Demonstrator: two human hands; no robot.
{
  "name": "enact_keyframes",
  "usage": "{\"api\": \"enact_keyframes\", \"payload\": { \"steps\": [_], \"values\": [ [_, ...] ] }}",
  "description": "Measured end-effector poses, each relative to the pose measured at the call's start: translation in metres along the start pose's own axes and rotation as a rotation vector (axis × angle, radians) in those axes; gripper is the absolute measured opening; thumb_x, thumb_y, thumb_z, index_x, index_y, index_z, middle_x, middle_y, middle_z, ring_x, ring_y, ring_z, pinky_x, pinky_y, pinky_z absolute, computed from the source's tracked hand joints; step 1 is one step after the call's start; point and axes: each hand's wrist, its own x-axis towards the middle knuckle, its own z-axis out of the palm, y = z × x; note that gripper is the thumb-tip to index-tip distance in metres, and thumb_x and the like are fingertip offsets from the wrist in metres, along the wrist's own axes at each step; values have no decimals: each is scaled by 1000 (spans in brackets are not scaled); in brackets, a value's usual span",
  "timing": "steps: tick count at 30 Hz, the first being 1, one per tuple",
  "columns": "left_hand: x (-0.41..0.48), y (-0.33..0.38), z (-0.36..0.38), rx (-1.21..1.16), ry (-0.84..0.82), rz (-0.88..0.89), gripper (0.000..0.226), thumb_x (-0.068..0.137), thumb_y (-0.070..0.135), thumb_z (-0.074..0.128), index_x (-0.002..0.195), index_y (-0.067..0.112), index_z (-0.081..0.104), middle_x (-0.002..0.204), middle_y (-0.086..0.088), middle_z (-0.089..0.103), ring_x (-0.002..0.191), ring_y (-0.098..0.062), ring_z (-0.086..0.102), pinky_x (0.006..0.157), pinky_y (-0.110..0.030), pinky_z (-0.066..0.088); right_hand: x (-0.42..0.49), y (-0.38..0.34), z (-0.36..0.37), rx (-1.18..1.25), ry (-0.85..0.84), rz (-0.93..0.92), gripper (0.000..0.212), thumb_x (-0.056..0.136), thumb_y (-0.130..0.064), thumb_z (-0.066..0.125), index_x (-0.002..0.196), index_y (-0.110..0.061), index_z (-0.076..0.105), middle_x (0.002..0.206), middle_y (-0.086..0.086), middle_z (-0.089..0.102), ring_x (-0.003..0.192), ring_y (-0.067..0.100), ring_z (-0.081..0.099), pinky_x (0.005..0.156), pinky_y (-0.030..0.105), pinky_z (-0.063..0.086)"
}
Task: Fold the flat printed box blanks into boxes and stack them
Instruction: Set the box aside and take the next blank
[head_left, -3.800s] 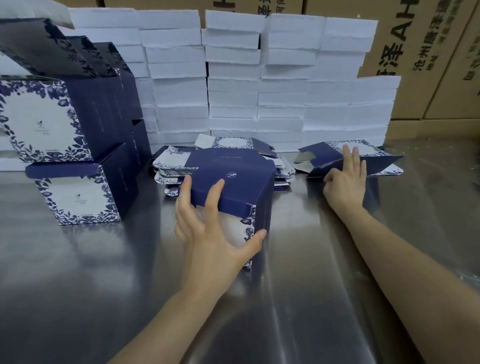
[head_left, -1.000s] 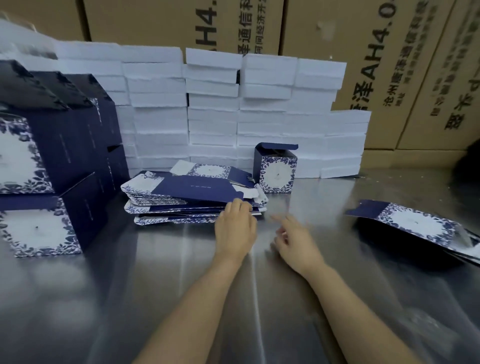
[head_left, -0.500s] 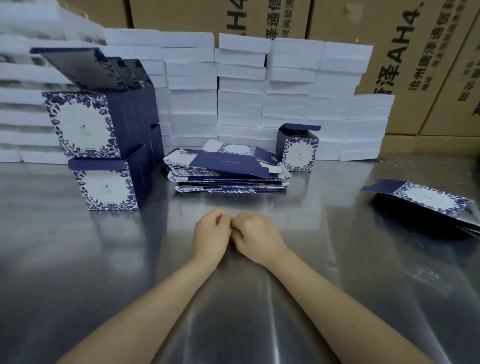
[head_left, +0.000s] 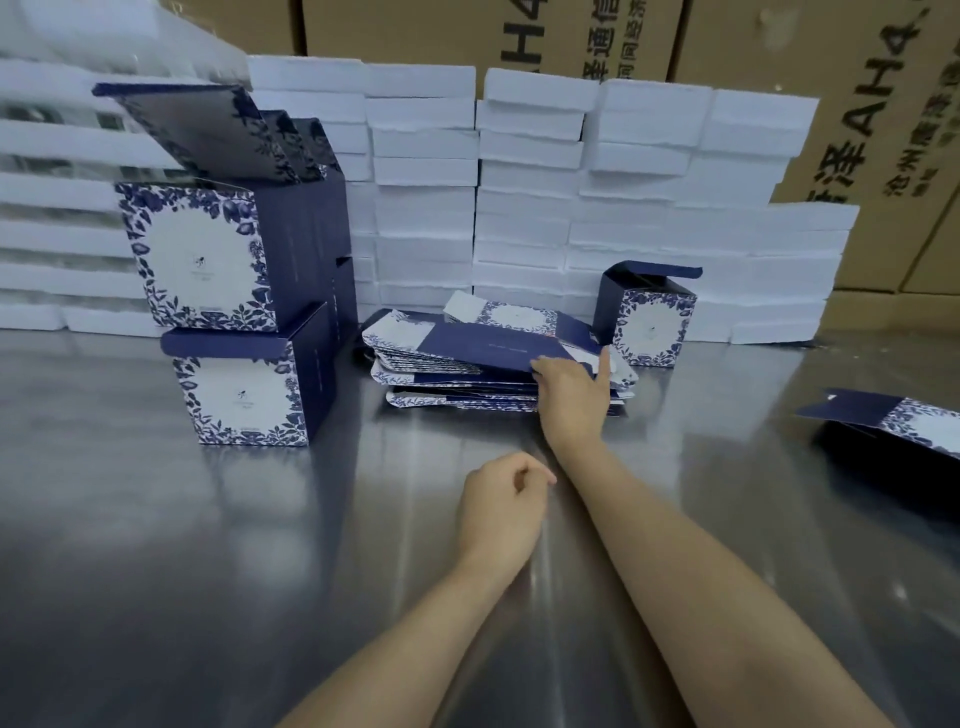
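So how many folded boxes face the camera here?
3: two stacked at left, the lower box under the upper box, and a lone box right of the blank pile. More stand behind the left stack, mostly hidden.

A: Any legible print?
B: Only at the back. Right carton (head_left: 852, 62): large "泽 AH4." running sideways. A smaller line beside it starts "沧州", and the rest is blurred.
A: Middle carton?
B: Middle carton (head_left: 415, 31): "H4" cut off by the frame edge, then "通信". The small line next to it is too blurred to read.
A: Blue ones?
B: Folded boxes (head_left: 202, 254): small logo and fine print, too small to read. Top blank (head_left: 493, 343): one faint line, illegible.
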Motion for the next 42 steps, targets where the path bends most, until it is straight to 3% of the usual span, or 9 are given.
{"api": "enact_keyframes", "payload": {
  "steps": [2, 5, 10, 17, 20, 26, 30, 35, 42],
  "values": [
    [0, 1, -3, -10, 1, 17, 36, 88, 4, 49, 67, 30, 65, 51, 15, 57, 44, -1, 46, 47, -16, 32, -6, 0, -16, 147, 175, -5, 26, 86, 2, 56, 89, -18, 71, 80, 1, 70, 80, 27, 65, 101, 44, 31],
    [-4, 8, -9, -136, 26, -24, 29, 94, 6, 45, 90, 26, 65, 64, 13, 60, 59, -7, 53, 58, -27, 44, -16, 0, -59, 329, 462, 5, 16, 85, -5, 66, 93, -17, 74, 86, -2, 74, 71, 25, 67, 71, 34, 38],
    [-8, 12, -20, -198, 134, -56, 37, 99, 25, 51, 134, 18, 43, 125, -1, 45, 107, -19, 53, 97, -28, 46, -1, 16, -174, 724, 587, 296, 15, 90, -17, 61, 101, -14, 72, 96, -2, 72, 87, 14, 65, 79, 28, 47],
    [-11, 27, -35, -468, -57, 54, 44, 103, 16, 46, 145, 29, 38, 144, 12, 45, 131, -1, 44, 110, -23, 37, -9, 47, -300, 858, -25, 339, 11, 90, -14, 65, 84, -22, 67, 67, -11, 68, 54, -2, 59, 48, 11, 43],
    [-12, 28, -37, -611, -68, -8, 40, 98, 0, 42, 124, 25, 61, 120, 7, 68, 113, -13, 63, 91, -25, 51, -17, 39, -300, 740, -248, 345, 14, 94, -11, 60, 87, -23, 58, 80, -2, 64, 67, 12, 58, 55, 22, 43],
    [-5, 16, -46, -588, -8, -219, 55, 87, -18, 31, 111, 19, 64, 93, 8, 75, 84, -15, 69, 68, -27, 53, -22, 23, -287, 823, -728, 72, 58, 92, -5, 57, 134, -43, 42, 115, -23, 64, 99, -12, 60, 80, 11, 50],
    [-6, 17, -47, -658, -124, -297, 57, 80, -27, 25, 104, 11, 61, 93, -8, 71, 72, -20, 62, 57, -26, 42, -15, -6, -263, 749, -699, 46, 73, 92, -27, 52, 148, -52, 12, 133, -32, 40, 129, 14, 45, 103, 29, 39],
    [6, 8, -61, -704, -125, -444, 31, 107, 10, 24, 105, 16, 54, 83, 0, 68, 60, -9, 69, 48, -20, 53, -16, -37, -196, 432, -615, -215, 72, 96, -52, 41, 153, -34, 1, 161, -9, -11, 149, 23, -5, 120, 45, 4],
    [13, 2, -85, -695, 246, -417, 26, 95, 4, 45, 89, 9, 69, 77, -8, 74, 77, -27, 63, 54, -21, 51, -85, -40, -87, 78, -893, -145, 56, 102, -50, 14, 154, -30, 10, 162, -7, 2, 148, 23, 3, 117, 47, 6]
  ]
}}
